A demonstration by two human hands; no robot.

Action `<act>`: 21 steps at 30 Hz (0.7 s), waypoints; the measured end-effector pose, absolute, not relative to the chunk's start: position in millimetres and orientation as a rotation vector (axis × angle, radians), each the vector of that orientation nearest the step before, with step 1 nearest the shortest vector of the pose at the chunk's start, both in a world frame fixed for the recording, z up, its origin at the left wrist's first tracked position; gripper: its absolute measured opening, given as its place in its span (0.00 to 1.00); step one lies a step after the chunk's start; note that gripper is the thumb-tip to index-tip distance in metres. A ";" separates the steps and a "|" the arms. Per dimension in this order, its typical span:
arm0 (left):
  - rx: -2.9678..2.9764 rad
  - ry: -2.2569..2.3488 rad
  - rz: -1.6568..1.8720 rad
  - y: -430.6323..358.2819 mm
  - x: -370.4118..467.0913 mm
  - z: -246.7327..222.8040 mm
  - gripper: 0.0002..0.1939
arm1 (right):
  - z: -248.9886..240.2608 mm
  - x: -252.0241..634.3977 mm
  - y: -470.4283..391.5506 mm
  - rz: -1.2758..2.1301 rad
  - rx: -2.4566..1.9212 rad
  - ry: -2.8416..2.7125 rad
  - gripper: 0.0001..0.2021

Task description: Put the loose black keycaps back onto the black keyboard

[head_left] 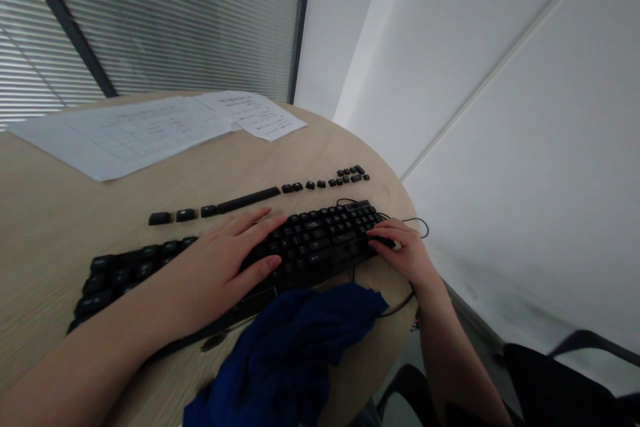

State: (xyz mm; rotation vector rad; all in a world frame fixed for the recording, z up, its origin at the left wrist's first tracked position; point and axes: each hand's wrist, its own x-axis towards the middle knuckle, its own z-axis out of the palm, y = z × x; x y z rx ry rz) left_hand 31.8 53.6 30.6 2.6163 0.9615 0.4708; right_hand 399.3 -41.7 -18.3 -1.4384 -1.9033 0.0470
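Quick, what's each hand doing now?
Left hand: open, resting on the black keyboard.
Right hand: curled at the keyboard's right end; can't tell if holding anything.

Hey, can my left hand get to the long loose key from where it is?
Likely yes: your left hand rests on the keyboard, and the long loose key lies on the table just past its fingers, with nothing visible standing between.

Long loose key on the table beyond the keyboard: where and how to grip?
Likely pinch the long loose key mid-length across its narrow width, from above: it is slim, and shorter keys sit close at both ends.
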 end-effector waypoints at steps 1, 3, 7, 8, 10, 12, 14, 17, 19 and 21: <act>2.616 0.963 0.462 53.1 32.3 31.3 0.34 | -18.5 399.9 -41.5 0.040 -1.436 -1.907 0.08; 2.610 0.968 0.448 52.1 33.4 33.2 0.34 | -19.1 401.3 -41.1 0.027 -1.432 -1.908 0.08; 2.594 0.988 0.427 51.4 34.7 35.0 0.34 | -19.1 401.8 -41.5 0.020 -1.435 -1.894 0.07; 2.595 0.991 0.418 51.5 34.8 34.5 0.34 | -18.3 400.6 -41.8 0.015 -1.430 -1.893 0.07; 2.600 0.990 0.403 52.0 35.1 32.8 0.33 | -15.8 396.1 -42.3 0.014 -1.407 -1.907 0.07; 2.607 0.984 0.405 52.4 35.6 30.9 0.33 | -12.5 389.5 -42.1 0.036 -1.387 -1.947 0.07; 2.610 0.977 0.411 52.5 36.0 29.8 0.32 | -9.4 382.0 -40.6 0.069 -1.367 -2.006 0.07; 2.604 0.978 0.408 52.1 36.4 29.9 0.32 | -6.9 373.2 -36.7 0.089 -1.320 -2.066 0.07; 2.600 0.978 0.410 51.6 36.7 30.4 0.31 | -6.5 370.0 -34.6 0.096 -1.298 -2.079 0.06; 2.603 0.971 0.421 51.4 36.9 30.6 0.31 | -6.4 368.9 -33.6 0.106 -1.303 -2.082 0.07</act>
